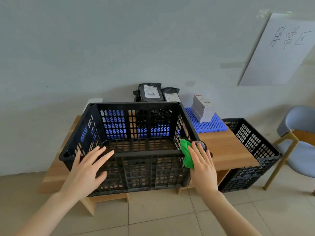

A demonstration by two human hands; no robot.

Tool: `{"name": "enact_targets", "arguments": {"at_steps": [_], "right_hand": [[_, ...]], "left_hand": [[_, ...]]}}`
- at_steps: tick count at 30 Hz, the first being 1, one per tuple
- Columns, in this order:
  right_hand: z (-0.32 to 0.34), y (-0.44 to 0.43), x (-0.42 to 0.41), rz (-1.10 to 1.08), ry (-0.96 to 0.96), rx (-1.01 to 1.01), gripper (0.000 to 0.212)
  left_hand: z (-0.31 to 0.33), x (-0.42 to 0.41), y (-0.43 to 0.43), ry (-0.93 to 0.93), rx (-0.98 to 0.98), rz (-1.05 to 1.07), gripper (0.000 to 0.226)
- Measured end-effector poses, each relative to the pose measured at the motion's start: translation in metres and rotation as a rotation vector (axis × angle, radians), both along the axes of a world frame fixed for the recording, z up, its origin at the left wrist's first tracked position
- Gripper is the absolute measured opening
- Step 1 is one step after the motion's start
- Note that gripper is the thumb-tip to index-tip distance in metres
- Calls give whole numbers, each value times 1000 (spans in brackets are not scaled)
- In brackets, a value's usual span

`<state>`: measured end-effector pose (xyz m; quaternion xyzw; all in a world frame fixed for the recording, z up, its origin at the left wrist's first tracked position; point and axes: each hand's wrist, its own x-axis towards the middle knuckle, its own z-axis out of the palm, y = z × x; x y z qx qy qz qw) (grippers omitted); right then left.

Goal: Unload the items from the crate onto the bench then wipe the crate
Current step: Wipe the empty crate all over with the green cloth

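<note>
Both bare forearms are extended forward from the lower corners. The left hand (88,169) is laid flat, its 5 fingers spread and palm down. The right hand (203,165) is likewise opened flat, fingers straight and pressed down.

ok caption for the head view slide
Right hand wipes empty black crate with green cloth; left hand steadies it.

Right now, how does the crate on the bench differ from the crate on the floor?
The crate on the bench sits on the wooden bench; the crate on the floor stands to its right, beside the bench end. The bench crate has both hands on it, the right hand pressing a green cloth at its corner; the floor crate is untouched. Both are black perforated plastic.
</note>
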<state>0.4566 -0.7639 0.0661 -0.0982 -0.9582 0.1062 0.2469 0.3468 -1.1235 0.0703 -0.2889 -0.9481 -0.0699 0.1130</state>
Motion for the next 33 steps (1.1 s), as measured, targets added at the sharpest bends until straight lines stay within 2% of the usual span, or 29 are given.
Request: {"name": "enact_targets", "arguments": {"at_steps": [5, 12, 15, 19, 21, 24, 28, 33], "right_hand": [[-3, -42, -14, 1, 30, -40, 63], [-5, -108, -39, 62, 58, -61, 62], [-3, -105, -40, 77, 55, -115, 60], [2, -73, -30, 201, 11, -53, 74], [0, -45, -18, 168, -13, -18, 80], [-2, -14, 0, 53, 4, -93, 77], [4, -34, 0, 39, 50, -211, 71], [8, -124, -16, 350, 11, -170, 76]], "left_hand": [[-5, 6, -26, -13, -62, 117, 95], [-6, 3, -33, -14, 26, 95, 87], [-5, 0, -36, -44, 53, 96, 82], [-8, -3, -46, -11, 43, 50, 81], [-11, -4, -50, 10, 38, 26, 85], [-15, -4, -49, 29, 52, 28, 89], [-21, -5, -46, 43, 71, 41, 93], [-20, -5, -47, 33, 71, 37, 96]]}}
